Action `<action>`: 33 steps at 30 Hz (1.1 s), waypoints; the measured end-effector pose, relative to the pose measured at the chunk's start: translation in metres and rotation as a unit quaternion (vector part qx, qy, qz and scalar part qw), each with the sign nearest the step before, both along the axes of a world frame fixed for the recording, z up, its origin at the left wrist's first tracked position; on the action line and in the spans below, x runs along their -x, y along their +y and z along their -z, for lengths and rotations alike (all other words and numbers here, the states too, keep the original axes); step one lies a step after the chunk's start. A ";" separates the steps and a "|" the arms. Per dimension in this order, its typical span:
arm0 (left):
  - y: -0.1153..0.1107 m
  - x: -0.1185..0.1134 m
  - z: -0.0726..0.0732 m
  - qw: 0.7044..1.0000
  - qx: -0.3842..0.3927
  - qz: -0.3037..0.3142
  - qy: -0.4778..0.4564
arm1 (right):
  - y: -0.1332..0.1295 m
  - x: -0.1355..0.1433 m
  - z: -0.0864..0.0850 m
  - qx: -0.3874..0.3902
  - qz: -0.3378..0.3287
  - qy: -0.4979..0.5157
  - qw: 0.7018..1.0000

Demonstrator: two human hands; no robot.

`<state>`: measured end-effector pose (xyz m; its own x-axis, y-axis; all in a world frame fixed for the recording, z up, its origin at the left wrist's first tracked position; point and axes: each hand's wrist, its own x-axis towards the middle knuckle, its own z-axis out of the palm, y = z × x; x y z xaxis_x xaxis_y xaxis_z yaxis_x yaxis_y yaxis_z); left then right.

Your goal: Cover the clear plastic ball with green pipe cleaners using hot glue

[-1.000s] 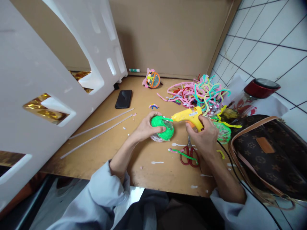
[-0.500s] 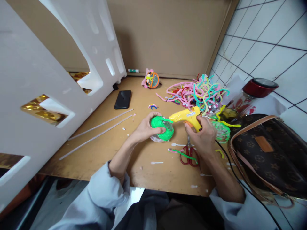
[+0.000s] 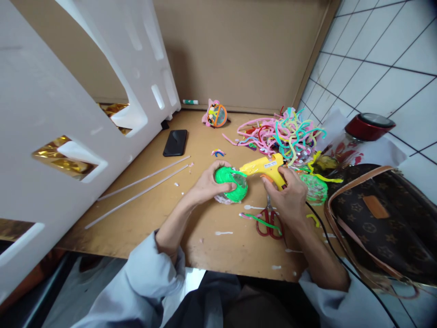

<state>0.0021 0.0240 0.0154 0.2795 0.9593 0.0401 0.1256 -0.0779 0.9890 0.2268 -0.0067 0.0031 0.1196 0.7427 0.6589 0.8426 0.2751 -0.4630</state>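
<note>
My left hand (image 3: pixel 209 184) is closed round a clear ball (image 3: pixel 231 184) partly covered in bright green pipe cleaner, its thumb pressing on the near side. A loose green end sticks out at the top right. My right hand (image 3: pixel 289 191) grips a yellow hot glue gun (image 3: pixel 268 167), with a finger at the orange trigger. The gun's nozzle points left and meets the upper right of the ball; whether it touches cannot be made out. Below the gun lie red-handled scissors (image 3: pixel 269 223), with a green pipe cleaner strip (image 3: pixel 262 220) across them.
A pile of coloured pipe cleaners (image 3: pixel 290 132), a second green-wrapped ball (image 3: pixel 314 187), a glass jar (image 3: pixel 355 141) and a brown handbag (image 3: pixel 382 223) crowd the right. Leftward lie a phone (image 3: pixel 175 143) and two glue sticks (image 3: pixel 136 196). A decorated ball (image 3: pixel 216 114) sits behind. The gun's cord (image 3: pixel 341 262) trails right.
The glue gun has shifted very slightly left toward the ball. My left hand keeps its hold on the ball, almost unmoved.
</note>
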 end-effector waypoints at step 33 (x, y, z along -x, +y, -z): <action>0.001 0.002 0.001 1.000 0.011 0.004 -0.007 | -0.002 -0.006 -0.002 -0.034 -0.022 0.002 0.999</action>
